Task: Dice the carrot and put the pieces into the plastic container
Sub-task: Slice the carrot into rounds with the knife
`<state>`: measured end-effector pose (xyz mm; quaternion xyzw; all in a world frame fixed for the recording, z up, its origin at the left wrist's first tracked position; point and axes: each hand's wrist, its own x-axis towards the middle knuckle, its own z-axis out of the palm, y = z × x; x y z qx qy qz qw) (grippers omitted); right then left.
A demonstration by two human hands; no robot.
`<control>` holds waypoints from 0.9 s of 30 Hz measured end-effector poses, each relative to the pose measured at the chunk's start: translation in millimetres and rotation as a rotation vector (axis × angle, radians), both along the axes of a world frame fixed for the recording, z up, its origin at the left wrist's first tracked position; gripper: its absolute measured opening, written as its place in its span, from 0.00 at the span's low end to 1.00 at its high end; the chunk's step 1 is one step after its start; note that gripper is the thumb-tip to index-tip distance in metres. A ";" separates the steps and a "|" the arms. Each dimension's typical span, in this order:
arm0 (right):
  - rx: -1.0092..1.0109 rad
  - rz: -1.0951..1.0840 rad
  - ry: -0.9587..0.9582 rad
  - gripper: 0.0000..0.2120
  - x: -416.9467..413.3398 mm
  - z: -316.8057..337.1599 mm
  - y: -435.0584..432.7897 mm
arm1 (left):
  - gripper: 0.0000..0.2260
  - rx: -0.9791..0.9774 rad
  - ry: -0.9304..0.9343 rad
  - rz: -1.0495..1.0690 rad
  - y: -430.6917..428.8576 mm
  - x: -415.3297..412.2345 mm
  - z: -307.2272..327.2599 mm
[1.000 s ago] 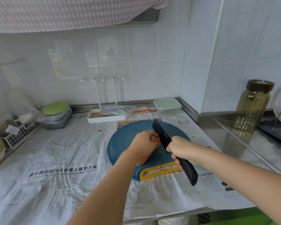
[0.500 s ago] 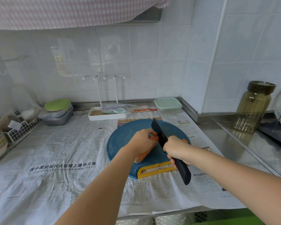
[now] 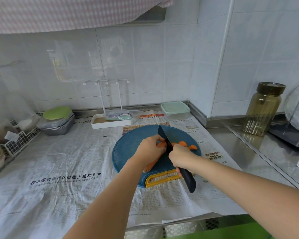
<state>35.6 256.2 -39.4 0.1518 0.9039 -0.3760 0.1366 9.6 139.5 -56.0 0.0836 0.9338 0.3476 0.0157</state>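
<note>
Pins the carrot (image 3: 162, 145) to the round blue cutting board (image 3: 126, 152) with the left hand (image 3: 150, 149), fingers curled over it. Grips a black knife (image 3: 164, 135) in the right hand (image 3: 181, 157), blade set on the carrot just beside the left fingers. Orange slices (image 3: 185, 144) on the blade's far side; lidded plastic container (image 3: 175, 110) behind the board, on newspaper (image 3: 67, 169).

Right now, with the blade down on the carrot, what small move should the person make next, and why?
Probably slide the left hand a little back along the carrot, so that the next slice is exposed. The right hand grips the knife, whose blade stands right beside the left fingers. Only a few slices lie on the cutting board, and most of the carrot looks uncut.
</note>
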 end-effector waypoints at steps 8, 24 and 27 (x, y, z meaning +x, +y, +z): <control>-0.295 -0.047 -0.061 0.07 -5.7 11.7 35.0 | 0.14 -0.026 -0.007 0.005 -1.6 3.8 2.9; -0.388 0.060 -0.095 0.09 10.8 20.8 40.0 | 0.14 -0.080 0.001 0.015 3.3 6.7 4.6; -0.384 0.059 -0.105 0.08 10.1 22.0 39.5 | 0.15 -0.089 -0.004 0.019 3.7 5.8 4.9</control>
